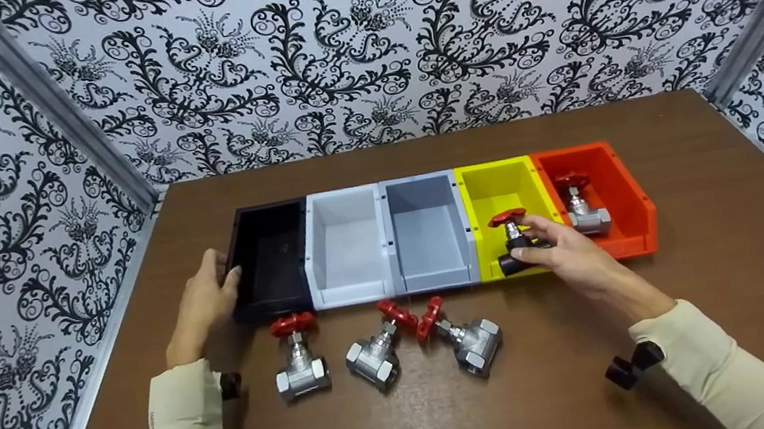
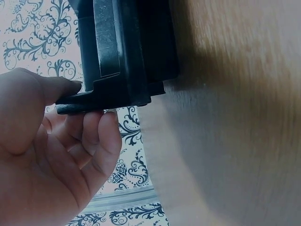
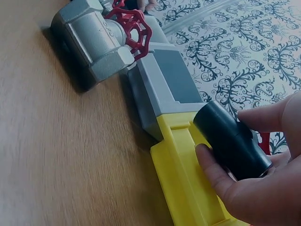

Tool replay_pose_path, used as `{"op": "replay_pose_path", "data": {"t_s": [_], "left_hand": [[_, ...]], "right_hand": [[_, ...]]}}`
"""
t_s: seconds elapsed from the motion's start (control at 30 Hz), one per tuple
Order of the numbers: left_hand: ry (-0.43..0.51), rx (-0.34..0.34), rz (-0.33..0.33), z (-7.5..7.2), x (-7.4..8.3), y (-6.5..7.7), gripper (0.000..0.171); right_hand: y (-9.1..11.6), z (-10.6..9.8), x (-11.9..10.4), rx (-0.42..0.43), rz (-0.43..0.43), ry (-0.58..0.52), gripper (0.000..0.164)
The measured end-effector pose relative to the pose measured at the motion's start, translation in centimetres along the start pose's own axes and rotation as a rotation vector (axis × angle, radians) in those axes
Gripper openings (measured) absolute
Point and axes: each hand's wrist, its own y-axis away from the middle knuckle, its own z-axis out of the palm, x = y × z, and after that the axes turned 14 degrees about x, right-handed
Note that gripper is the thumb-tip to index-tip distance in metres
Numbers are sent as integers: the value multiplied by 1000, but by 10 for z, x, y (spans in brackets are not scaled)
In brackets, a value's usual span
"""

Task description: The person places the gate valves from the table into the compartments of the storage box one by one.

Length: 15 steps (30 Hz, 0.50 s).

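Note:
At the left end of the bin row, my left hand (image 1: 207,301) grips the side wall of the black bin (image 1: 281,311). In the left wrist view the thumb lies on one side of that bin's rim (image 2: 101,100), with curled fingers on the other. My right hand (image 1: 581,263) holds a valve with a black body (image 1: 516,262) and a red handwheel (image 1: 506,217) over the yellow bin (image 1: 494,175). In the right wrist view, thumb and fingers pinch the black body (image 3: 233,139); most of its handwheel is hidden.
A white bin (image 1: 352,295) and a grey bin (image 1: 434,281) stand mid-row. The red-orange bin (image 1: 637,241) contains a silver valve (image 1: 588,220). Before the row lie three silver valves with red handwheels: left (image 1: 302,377), middle (image 1: 373,358) and right (image 1: 478,345). Patterned walls (image 1: 369,48) enclose the brown table (image 1: 550,398).

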Motion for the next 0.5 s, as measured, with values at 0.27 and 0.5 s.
{"op": "replay_pose_path", "data": {"t_s": [0.27,0.5], "left_hand": [[6,-8,-5,-1,0,0,31],[-8,17,3,0,0,0,29]], "right_hand": [[-4,2,0,14,14,-26,76],[-9,4,-1,40,2,-30,70]]}}
